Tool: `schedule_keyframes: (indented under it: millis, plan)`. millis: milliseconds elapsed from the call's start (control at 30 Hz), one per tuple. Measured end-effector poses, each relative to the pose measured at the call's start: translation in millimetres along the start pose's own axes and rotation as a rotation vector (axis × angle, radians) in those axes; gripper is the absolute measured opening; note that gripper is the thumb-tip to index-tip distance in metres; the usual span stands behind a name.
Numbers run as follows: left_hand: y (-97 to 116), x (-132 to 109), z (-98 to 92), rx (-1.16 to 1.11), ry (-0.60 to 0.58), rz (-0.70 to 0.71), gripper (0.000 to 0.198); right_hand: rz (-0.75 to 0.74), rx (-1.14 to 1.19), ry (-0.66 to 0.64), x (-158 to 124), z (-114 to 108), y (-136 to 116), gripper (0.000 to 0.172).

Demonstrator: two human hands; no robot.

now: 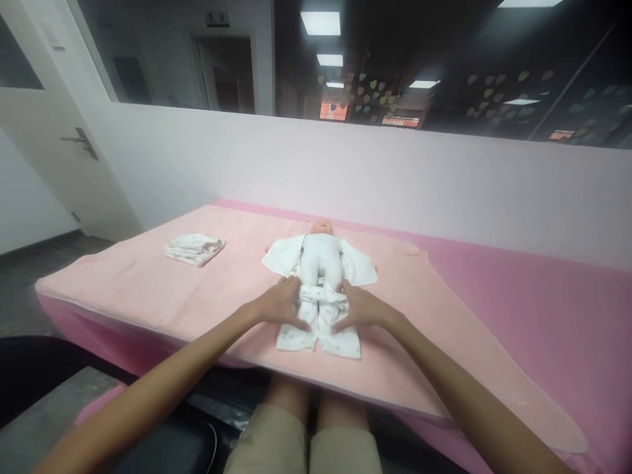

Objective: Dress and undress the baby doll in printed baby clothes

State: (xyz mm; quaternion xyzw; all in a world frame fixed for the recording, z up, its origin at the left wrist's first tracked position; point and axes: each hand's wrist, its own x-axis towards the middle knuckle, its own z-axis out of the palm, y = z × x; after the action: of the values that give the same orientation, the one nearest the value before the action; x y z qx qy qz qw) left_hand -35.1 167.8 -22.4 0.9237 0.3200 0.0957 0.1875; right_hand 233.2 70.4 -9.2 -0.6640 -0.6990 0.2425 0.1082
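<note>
A baby doll (320, 255) lies on its back on the table, head toward the wall, legs toward me. It has a white body, and a white top (285, 255) is spread open over its arms. White patterned baby pants (340, 339) lie around the doll's lower legs, with the waistband bunched and the leg ends toward me. My left hand (282, 304) grips the left side of the waistband, fingers behind and thumb in front. On the other side, my right hand (363, 307) holds the pants the same way. The doll's feet are hidden inside or under the cloth.
A folded stack of white patterned cloth (196, 249) lies on the left of the table. A peach blanket (237, 289) covers much of the pink tabletop (533, 309). A white wall with a window stands behind, and a black chair (168, 441) is at lower left.
</note>
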Motion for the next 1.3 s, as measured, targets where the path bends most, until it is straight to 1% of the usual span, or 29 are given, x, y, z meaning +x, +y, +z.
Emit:
schedule_keyframes:
  millis: [100, 200, 333, 467, 567, 700, 800, 900, 967, 1033, 1100, 1167, 1233, 1300]
  plan:
    - [2, -4, 6.1, 0.022, 0.019, 0.026, 0.073, -0.044, -0.032, 0.006, 1, 6, 2, 0.078]
    - [4, -9, 11.4, 0.060, 0.025, 0.069, 0.063, -0.142, -0.113, 0.050, -4, 11, 2, 0.054]
    - [8, -16, 15.7, 0.099, 0.044, 0.107, 0.052, -0.318, -0.141, 0.107, -16, 17, 1, 0.038]
    - [12, -22, 16.5, 0.136, 0.049, 0.130, 0.044, -0.342, -0.046, 0.134, -25, 26, 9, 0.027]
    - [11, -28, 18.5, 0.154, 0.075, 0.148, 0.040, -0.383, -0.009, 0.176, -28, 36, 19, 0.020]
    - [4, -36, 25.9, 0.178, 0.129, 0.182, 0.037, -0.450, -0.058, 0.283, -34, 50, 29, 0.021]
    - [0, -41, 33.5, 0.189, 0.174, 0.205, 0.034, -0.484, -0.138, 0.416, -41, 61, 32, 0.009]
    - [2, -47, 40.1, 0.205, 0.232, 0.218, 0.028, -0.509, -0.242, 0.605, -50, 74, 32, 0.003]
    - [5, -52, 42.3, 0.206, 0.269, 0.218, 0.026, -0.539, -0.302, 0.717, -57, 82, 29, 0.006]
    - [10, -58, 41.6, 0.183, 0.285, 0.221, 0.025, -0.562, -0.332, 0.779, -64, 89, 27, 0.015]
    - [17, -66, 37.3, 0.145, 0.271, 0.226, 0.026, -0.554, -0.324, 0.782, -72, 92, 22, 0.020]
    - [27, -76, 29.6, 0.098, 0.234, 0.222, 0.026, -0.517, -0.272, 0.745, -82, 91, 15, 0.013]
    - [38, -85, 19.5, 0.041, 0.173, 0.226, 0.024, -0.475, -0.170, 0.632, -94, 87, 6, 0.009]
    - [51, -95, 8.3, -0.024, 0.087, 0.249, 0.023, -0.430, -0.047, 0.478, -110, 78, -5, 0.013]
